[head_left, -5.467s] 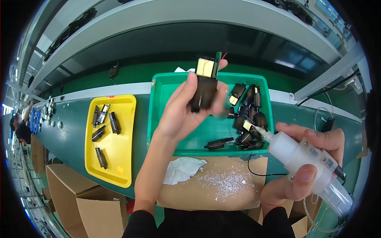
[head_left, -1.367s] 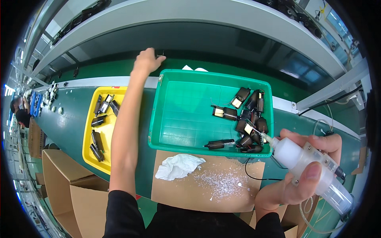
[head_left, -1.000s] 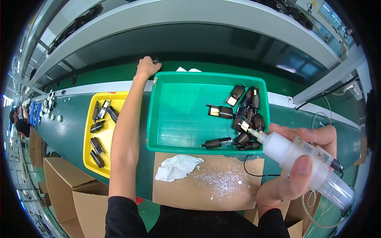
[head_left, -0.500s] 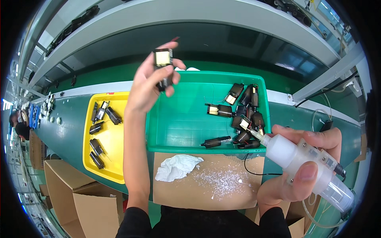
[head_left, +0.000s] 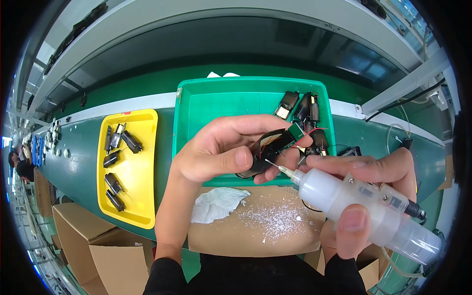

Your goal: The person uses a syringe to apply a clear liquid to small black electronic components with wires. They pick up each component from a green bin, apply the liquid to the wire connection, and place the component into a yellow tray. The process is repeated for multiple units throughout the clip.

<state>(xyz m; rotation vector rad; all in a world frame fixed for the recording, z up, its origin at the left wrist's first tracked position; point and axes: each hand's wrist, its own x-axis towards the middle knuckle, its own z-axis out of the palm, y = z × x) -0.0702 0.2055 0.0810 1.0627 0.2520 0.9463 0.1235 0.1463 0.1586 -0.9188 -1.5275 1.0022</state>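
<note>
Between the fingers and thumb of my left hand (head_left: 216, 152) is a black plastic housing (head_left: 263, 156) with a small green circuit board at its upper end and a red wire. My right hand (head_left: 376, 184) is wrapped round a white glue dispensing syringe (head_left: 344, 201), tilted so that its nozzle points up and left. The thin needle tip is at the side of the housing; whether it touches cannot be made out. Both hands are over the front of a green tray (head_left: 250, 84), where several similar black housings (head_left: 310, 110) lie at the right.
A yellow tray (head_left: 129, 216) with several black parts stands to the left. In front lies a cardboard sheet (head_left: 221, 241) with white specks and a crumpled white tissue (head_left: 219, 204). An open cardboard box (head_left: 120, 260) is at lower left. A hose trails from the syringe.
My left hand has come down and right with the housing, from above the green tray to the syringe needle, turning the part. My right hand and the syringe have shifted slightly left.
</note>
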